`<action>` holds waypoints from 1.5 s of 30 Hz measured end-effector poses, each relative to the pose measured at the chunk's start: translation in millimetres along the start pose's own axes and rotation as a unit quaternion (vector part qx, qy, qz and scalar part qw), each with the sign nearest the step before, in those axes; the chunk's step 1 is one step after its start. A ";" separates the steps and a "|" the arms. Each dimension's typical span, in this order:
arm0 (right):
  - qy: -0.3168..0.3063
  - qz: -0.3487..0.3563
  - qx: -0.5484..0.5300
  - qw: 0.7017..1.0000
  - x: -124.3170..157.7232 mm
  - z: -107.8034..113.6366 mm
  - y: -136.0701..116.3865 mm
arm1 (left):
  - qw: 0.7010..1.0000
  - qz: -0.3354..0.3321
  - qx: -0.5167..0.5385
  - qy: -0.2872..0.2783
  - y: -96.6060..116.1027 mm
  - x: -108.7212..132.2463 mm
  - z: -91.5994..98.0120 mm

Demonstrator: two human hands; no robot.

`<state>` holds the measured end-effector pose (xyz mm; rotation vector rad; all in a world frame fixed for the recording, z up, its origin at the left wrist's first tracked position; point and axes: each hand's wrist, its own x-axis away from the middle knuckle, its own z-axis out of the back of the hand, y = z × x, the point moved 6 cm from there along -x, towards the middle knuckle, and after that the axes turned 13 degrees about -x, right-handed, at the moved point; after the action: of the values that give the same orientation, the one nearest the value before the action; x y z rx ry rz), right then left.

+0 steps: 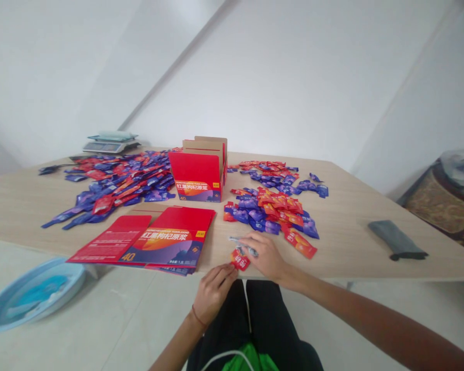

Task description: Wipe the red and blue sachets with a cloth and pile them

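At the table's near edge, my left hand (215,288) is closed, its fingertips pressing the lower end of a small red sachet (240,259) that lies flat on the wood. My right hand (266,255) is closed around a slim grey and pale-blue tool (250,251). Its thin end sticks out to the left above the sachet; whether it is a pen or something else, I cannot make out. To the right of this hand lies another red-orange sachet (300,243). Just beyond sits a mixed pile of red and purple sachets (270,208).
Flat red cartons (170,234) lie left, slightly over the edge. Behind them stands an open red box (196,178), beside a large sachet heap (123,178) and a scale (110,146). A grey pouch (396,238) lies right. A blue basin (34,291) is below, left.
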<state>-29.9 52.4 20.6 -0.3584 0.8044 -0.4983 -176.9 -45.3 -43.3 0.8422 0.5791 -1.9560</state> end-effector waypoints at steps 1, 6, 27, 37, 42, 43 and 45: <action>-0.034 -0.006 0.002 0.999 2.9 -15.1 -0.9 | 1.000 0.008 0.008 0.009 -0.2 1.9 -1.2; -0.164 0.009 0.097 0.982 19.8 -50.5 15.2 | 0.997 0.044 0.039 0.045 -2.0 7.8 -6.5; -0.192 0.059 0.105 0.974 13.4 -48.8 3.6 | 0.993 0.073 0.063 0.066 -1.3 11.0 -10.4; -0.191 -0.027 0.196 0.961 -3.5 -16.4 83.7 | 0.993 0.075 0.053 0.077 -1.0 14.7 -13.0; -0.094 0.102 0.232 0.963 10.5 26.4 62.4 | 0.993 0.073 0.050 0.072 0.7 9.4 -8.7; -0.062 0.111 0.237 0.963 17.1 42.3 62.1 | 0.994 0.075 0.049 0.066 1.0 8.5 -7.6; -0.001 0.097 0.247 0.964 33.7 78.9 71.0 | 0.995 0.075 0.048 0.048 1.9 5.6 -3.9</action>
<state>69.9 101.7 17.1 0.1800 0.6763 -0.4957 -176.1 -46.7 -50.1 1.0153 0.4677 -1.8252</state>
